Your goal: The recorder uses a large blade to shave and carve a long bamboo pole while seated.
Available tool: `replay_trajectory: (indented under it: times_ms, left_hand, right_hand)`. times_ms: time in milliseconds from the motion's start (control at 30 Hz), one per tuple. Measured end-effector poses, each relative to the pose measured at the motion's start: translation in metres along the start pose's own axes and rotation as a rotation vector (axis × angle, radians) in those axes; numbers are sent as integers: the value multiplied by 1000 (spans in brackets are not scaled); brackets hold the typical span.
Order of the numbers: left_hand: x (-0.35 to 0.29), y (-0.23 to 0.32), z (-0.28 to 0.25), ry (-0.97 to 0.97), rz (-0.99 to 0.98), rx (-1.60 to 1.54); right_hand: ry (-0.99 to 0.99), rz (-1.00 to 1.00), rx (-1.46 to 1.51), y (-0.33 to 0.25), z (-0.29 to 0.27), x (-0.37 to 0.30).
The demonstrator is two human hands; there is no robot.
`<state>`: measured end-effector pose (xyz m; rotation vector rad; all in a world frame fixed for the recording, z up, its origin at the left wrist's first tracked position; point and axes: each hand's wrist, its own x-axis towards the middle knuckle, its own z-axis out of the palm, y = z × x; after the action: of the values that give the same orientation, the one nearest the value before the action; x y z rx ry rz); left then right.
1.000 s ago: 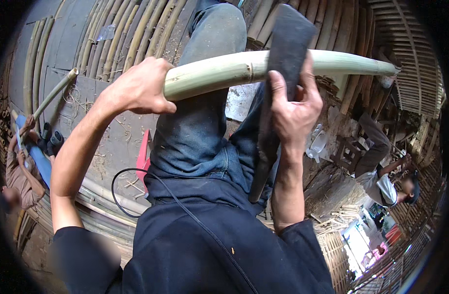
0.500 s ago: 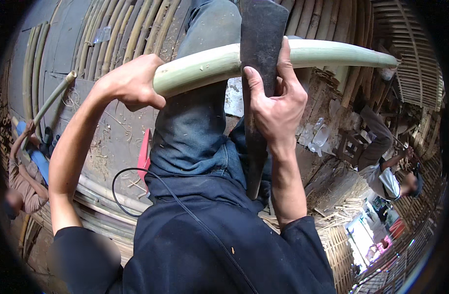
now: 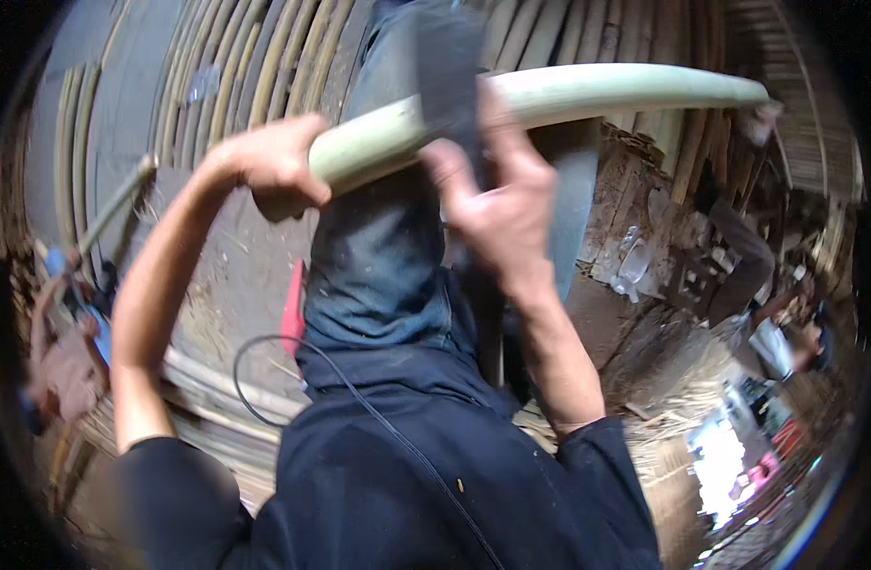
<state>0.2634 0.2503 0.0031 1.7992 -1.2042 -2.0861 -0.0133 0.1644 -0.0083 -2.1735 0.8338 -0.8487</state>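
Observation:
A pale green, peeled bamboo pole lies across my raised jeans leg, its far end reaching to the right. My left hand is wrapped round the pole's left end. In my right hand is a wide dark-bladed machete, smeared by motion; its blade crosses the top of the pole near the middle. My right thumb and forefinger press on either side of the blade. The machete's handle runs back toward my lap, mostly hidden behind my right hand and wrist.
Bamboo poles lie in rows on the floor ahead. A clear plastic bottle and wood shavings are at right. A red object stands by my left thigh. Co-workers sit at far left and far right.
My right hand has slid the machete leftward along the pole, toward my left hand. My left hand keeps its grip on the pole's end.

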Motion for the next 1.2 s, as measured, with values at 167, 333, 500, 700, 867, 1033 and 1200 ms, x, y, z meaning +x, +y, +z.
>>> replay_trajectory:
  times_ms: [167, 333, 500, 700, 867, 1033, 1200]
  left_hand:
    - [-12, -46, -11, 166, 90, 107]
    - [-43, 3, 39, 809, 148, 703]
    - [-28, -16, 60, 1089, 131, 807]
    - [-28, 4, 52, 964, 70, 738]
    - [-31, 3, 47, 884, 103, 680]
    - [-21, -4, 32, 806, 120, 713]
    - [-8, -16, -2, 647, 238, 615]
  right_hand:
    - [-28, 191, 106, -11, 19, -9]
    - [52, 478, 31, 17, -54, -13]
    - [7, 427, 115, 17, -41, -20]
    - [-41, 314, 201, 9, -22, -20]
    - [-21, 516, 471, 29, -35, -29]
    - [-221, 639, 459, 17, -37, -28]
    - [-384, 807, 1084, 34, -24, -35]
